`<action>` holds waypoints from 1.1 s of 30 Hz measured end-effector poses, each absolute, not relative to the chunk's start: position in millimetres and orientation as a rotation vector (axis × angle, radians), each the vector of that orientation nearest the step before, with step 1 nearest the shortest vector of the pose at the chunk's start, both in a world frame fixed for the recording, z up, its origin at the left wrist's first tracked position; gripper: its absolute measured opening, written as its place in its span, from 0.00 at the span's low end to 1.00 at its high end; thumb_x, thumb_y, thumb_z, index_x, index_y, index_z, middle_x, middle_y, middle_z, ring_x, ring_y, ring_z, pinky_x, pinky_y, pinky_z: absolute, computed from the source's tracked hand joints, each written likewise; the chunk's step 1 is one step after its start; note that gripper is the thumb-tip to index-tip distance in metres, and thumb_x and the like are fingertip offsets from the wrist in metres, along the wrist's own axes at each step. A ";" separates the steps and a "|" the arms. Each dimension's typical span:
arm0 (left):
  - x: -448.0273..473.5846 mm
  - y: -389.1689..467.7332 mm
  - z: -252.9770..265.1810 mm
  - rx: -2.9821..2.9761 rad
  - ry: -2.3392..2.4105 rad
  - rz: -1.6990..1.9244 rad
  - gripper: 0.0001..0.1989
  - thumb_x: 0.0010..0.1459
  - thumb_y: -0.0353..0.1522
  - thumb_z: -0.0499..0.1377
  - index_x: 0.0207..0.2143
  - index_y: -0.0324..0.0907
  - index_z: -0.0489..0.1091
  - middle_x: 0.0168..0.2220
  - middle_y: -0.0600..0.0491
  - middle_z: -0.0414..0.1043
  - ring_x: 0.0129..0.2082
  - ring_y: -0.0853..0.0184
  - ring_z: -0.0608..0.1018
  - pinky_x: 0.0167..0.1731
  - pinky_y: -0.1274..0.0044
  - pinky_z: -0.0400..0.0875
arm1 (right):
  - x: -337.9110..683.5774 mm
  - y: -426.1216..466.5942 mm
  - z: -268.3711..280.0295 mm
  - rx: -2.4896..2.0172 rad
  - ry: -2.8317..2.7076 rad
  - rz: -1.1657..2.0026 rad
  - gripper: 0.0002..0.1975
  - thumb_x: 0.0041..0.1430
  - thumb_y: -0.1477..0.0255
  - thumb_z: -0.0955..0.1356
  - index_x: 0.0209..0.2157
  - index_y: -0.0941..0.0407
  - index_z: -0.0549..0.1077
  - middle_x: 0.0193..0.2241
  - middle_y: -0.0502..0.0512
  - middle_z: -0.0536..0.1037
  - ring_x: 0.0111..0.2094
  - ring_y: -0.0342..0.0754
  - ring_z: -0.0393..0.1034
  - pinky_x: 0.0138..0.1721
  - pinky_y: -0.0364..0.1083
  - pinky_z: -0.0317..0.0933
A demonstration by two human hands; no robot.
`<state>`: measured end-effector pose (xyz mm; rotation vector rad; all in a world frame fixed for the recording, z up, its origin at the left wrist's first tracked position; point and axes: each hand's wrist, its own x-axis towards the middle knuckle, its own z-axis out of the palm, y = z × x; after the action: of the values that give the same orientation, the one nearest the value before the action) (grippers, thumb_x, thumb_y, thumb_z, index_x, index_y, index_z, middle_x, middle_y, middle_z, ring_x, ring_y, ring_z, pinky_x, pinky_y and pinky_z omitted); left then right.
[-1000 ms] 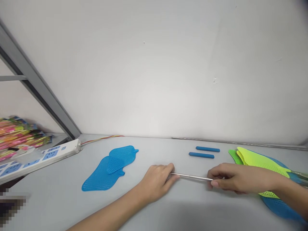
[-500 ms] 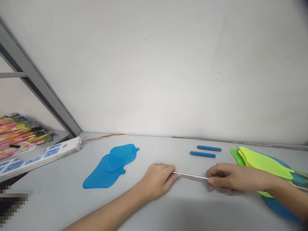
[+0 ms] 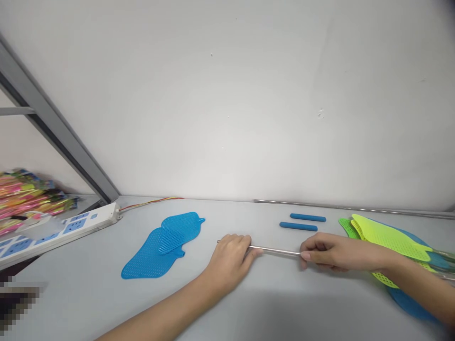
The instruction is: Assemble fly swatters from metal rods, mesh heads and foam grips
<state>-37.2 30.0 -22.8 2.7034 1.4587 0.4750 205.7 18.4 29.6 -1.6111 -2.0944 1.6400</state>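
A thin metal rod (image 3: pixel 279 251) runs between my two hands, low over the grey table. My left hand (image 3: pixel 231 258) is closed around its left part, and a short tip sticks out past the knuckles. The fingers of my right hand (image 3: pixel 320 253) pinch the rod's right part; its far end is hidden there. To the left lie two overlapping blue mesh fly swatter heads (image 3: pixel 145 258), each with a short neck. Behind my right hand, two blue handle sleeves (image 3: pixel 298 226) rest side by side.
Yellow, green and blue swatter heads (image 3: pixel 391 239) are piled at right under my right forearm. Long metal rods (image 3: pixel 320 205) lie along the wall. At left are a white power strip (image 3: pixel 106 215), a metal frame post (image 3: pixel 67 128) and a heap of colourful packets (image 3: pixel 28 194).
Both hands and the rod have shifted slightly away from me and to the left. The rod's left tip now shows beyond my left hand.
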 end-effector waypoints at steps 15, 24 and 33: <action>-33.5 17.7 -25.6 2.887 1.350 0.271 0.17 0.58 0.38 0.39 0.24 0.41 0.60 0.22 0.55 0.68 0.21 0.68 0.70 0.19 0.78 0.55 | 206.0 14.1 22.1 -1.540 -2.038 1.776 0.20 0.49 0.56 0.61 0.30 0.58 0.70 0.15 0.44 0.53 0.15 0.35 0.46 0.13 0.36 0.41; -29.4 12.9 -24.5 2.889 1.345 0.265 0.17 0.58 0.39 0.39 0.23 0.41 0.60 0.21 0.57 0.68 0.20 0.68 0.70 0.18 0.78 0.52 | 197.9 12.3 13.5 -1.472 -1.958 1.889 0.21 0.49 0.55 0.61 0.30 0.59 0.70 0.14 0.44 0.53 0.14 0.35 0.45 0.12 0.36 0.39; -28.6 15.1 -21.3 2.863 1.295 0.246 0.17 0.58 0.38 0.39 0.23 0.40 0.59 0.23 0.57 0.68 0.21 0.69 0.70 0.20 0.78 0.53 | 197.1 10.5 11.9 -1.534 -1.992 1.801 0.21 0.49 0.55 0.60 0.31 0.58 0.71 0.15 0.44 0.54 0.15 0.35 0.46 0.14 0.36 0.41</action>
<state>-28.6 15.1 -21.3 2.8627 1.2953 0.2459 197.1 10.5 11.9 -1.5344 -1.9915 1.8009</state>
